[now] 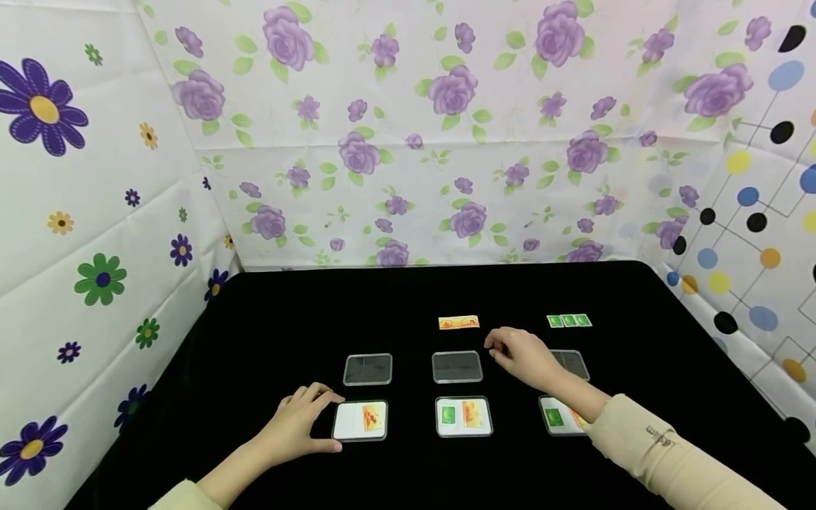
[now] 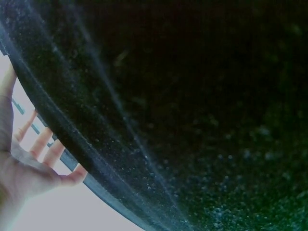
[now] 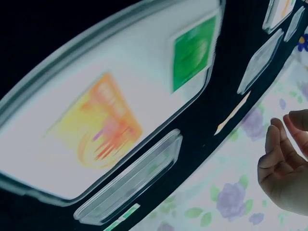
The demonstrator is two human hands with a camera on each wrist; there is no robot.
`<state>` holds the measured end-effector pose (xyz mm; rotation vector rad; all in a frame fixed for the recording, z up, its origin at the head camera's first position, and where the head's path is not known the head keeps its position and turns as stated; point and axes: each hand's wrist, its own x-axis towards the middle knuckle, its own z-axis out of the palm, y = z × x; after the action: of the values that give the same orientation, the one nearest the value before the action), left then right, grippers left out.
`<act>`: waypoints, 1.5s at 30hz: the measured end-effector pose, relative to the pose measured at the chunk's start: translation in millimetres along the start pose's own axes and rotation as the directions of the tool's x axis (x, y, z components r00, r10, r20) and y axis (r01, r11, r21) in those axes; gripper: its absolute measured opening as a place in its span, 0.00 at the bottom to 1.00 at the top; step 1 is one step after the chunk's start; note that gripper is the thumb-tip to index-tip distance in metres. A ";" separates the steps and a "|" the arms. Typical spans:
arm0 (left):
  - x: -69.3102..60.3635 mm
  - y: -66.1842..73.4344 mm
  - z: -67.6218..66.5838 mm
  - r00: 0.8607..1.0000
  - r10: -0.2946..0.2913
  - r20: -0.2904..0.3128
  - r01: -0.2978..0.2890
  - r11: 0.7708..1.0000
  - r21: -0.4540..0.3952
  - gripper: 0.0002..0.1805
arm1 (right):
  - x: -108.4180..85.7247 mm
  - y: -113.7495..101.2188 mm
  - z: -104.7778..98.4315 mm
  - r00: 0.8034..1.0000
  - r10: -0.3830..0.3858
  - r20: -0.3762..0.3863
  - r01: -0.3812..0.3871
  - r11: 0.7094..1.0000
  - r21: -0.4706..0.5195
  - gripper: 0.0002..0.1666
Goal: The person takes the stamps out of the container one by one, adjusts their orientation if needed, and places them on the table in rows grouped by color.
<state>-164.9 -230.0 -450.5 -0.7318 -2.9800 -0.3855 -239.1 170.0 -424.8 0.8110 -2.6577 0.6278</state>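
My left hand [image 1: 296, 425] lies at the left edge of a clear case [image 1: 349, 423] holding a white card with an orange stamp. Its thumb and a fingertip reach the case's near and far left corners; in the left wrist view the fingers [image 2: 41, 142] are spread. My right hand [image 1: 524, 358] hovers between the middle clear lid [image 1: 457, 367] and the right clear lid [image 1: 574, 364], fingers loosely bent. Nothing shows between those fingers [image 3: 284, 154] in the right wrist view. Under the right forearm, a case [image 1: 553, 418] with green and orange stamps is partly hidden.
A middle case [image 1: 463, 428] holds one green and one orange stamp. Behind it, an orange stamp strip [image 1: 458, 323] and a green stamp strip [image 1: 569, 321] lie on the black cloth [image 1: 306, 304]. Another clear lid [image 1: 367, 370] lies at left. Patterned curtains [image 1: 408, 191] surround the table.
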 end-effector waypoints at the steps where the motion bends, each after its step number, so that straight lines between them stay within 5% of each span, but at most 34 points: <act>1: 0.0 0.3 -0.5 1.000 0.002 0.001 -0.002 1.000 0.002 0.38 | -0.2 -2.7 0.8 1.000 -0.007 -0.002 0.007 1.000 0.012 0.05; 14: 0.5 1.3 -1.2 1.000 -0.017 0.013 0.017 1.000 0.000 0.39 | -0.9 -30.3 9.8 0.992 -0.127 0.007 0.125 0.986 0.114 0.04; 22: 1.6 0.5 -1.1 1.000 -0.006 0.008 0.006 1.000 0.002 0.39 | 0.0 -36.5 17.7 0.988 -0.156 0.007 0.155 0.984 0.087 0.05; 45: 1.4 0.1 -0.3 1.000 -0.016 0.012 0.016 1.000 -0.001 0.39 | 9.3 -86.1 44.5 0.954 -0.267 0.136 0.241 0.953 0.184 0.03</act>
<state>-166.1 -229.3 -450.0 -0.7140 -2.9991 -0.3844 -202.8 79.9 -431.9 1.2776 -2.5990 0.7509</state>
